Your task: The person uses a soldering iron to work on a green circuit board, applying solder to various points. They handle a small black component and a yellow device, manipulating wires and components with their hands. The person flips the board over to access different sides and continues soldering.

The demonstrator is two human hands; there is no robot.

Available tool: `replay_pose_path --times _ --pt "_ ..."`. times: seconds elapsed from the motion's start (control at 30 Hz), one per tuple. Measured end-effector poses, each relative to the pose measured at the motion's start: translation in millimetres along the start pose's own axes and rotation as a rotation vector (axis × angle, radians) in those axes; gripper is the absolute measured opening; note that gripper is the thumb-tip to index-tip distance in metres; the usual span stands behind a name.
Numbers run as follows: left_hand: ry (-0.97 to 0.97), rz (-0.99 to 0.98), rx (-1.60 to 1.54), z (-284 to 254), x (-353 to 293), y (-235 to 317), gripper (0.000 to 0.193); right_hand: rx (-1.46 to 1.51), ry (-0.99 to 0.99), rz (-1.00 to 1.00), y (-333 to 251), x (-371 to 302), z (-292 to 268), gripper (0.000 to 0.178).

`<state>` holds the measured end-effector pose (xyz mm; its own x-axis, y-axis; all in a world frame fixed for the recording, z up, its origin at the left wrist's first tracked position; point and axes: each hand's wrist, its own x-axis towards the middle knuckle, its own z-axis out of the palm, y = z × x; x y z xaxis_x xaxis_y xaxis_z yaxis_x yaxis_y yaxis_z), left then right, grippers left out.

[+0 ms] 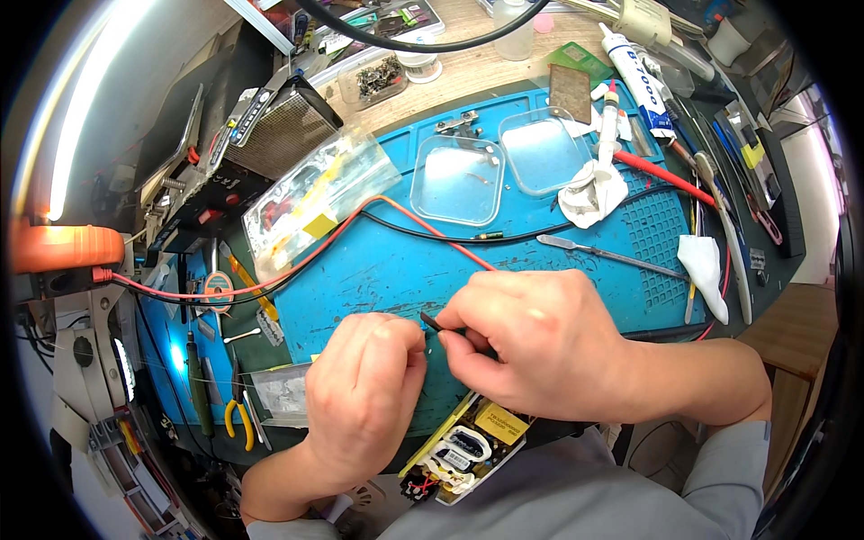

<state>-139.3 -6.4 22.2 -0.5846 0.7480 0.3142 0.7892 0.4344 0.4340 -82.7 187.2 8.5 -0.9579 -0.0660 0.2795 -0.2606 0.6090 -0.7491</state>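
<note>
My right hand [540,346] pinches a small dark strip [430,320] between thumb and fingertips; its exact kind is too small to tell. Close beside it on the left, my left hand [364,387] is closed, with the fingertips turned in so that whatever they grip is hidden. Below both hands, at the mat's front edge near my body, lies a narrow circuit board in an open casing [463,447], with a yellow block, white glue and red and black wires. A red cable [432,232] runs over the blue mat [342,297] and disappears behind my right hand.
Two clear plastic lids [457,180], a metal spatula [612,256] and a glue syringe [609,126] lie on the mat's far part. Yellow-handled pliers [238,418] and a solder spool [218,290] are at left. A bench device with a mesh front [283,126] stands far left.
</note>
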Motion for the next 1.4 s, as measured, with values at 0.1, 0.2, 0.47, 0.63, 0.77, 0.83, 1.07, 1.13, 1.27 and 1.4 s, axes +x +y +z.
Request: replay_pose_path --times 0.1,0.2,0.47,0.63,0.77,0.83,1.07,1.13,1.27,1.4 --pt "0.007 -0.003 -0.004 0.9 0.5 -0.8 0.035 -0.022 -0.009 -0.03 3.4 -1.2 2.4 0.017" --pt "0.015 -0.018 -0.007 1.1 0.2 -1.7 0.034 -0.022 -0.011 -0.017 1.9 -0.2 0.5 0.017" --pt "0.0 -0.116 -0.094 -2.1 2.2 -1.7 0.03 -0.023 0.011 -0.034 2.4 -0.4 3.4 0.011" --pt "-0.038 -0.265 -0.185 -6.7 5.4 -2.4 0.025 -0.006 0.032 -0.007 2.2 1.3 1.4 0.015" --pt "-0.001 -0.407 -0.369 -8.5 7.9 -9.6 0.02 0.038 0.067 0.001 -0.1 2.8 1.4 0.016" --pt "0.01 -0.448 -0.426 -9.7 7.2 -10.5 0.019 0.026 0.063 -0.022 -0.5 2.9 -0.5 0.016" --pt "0.042 -0.463 -0.486 -7.0 5.7 -7.4 0.016 0.031 0.082 -0.063 1.2 1.2 2.6 0.017" --pt "0.035 -0.538 -0.585 -8.7 6.0 -4.6 0.017 0.021 0.095 -0.078 1.0 1.1 3.4 0.013" --pt "0.001 -0.684 -0.915 -13.1 7.4 -6.8 0.022 -0.057 0.11 -0.142 -0.2 1.7 2.0 0.018" --pt "-0.006 -0.733 -1.066 -19.1 7.6 -6.6 0.022 -0.12 0.144 -0.163 -2.7 1.1 0.0 0.02"
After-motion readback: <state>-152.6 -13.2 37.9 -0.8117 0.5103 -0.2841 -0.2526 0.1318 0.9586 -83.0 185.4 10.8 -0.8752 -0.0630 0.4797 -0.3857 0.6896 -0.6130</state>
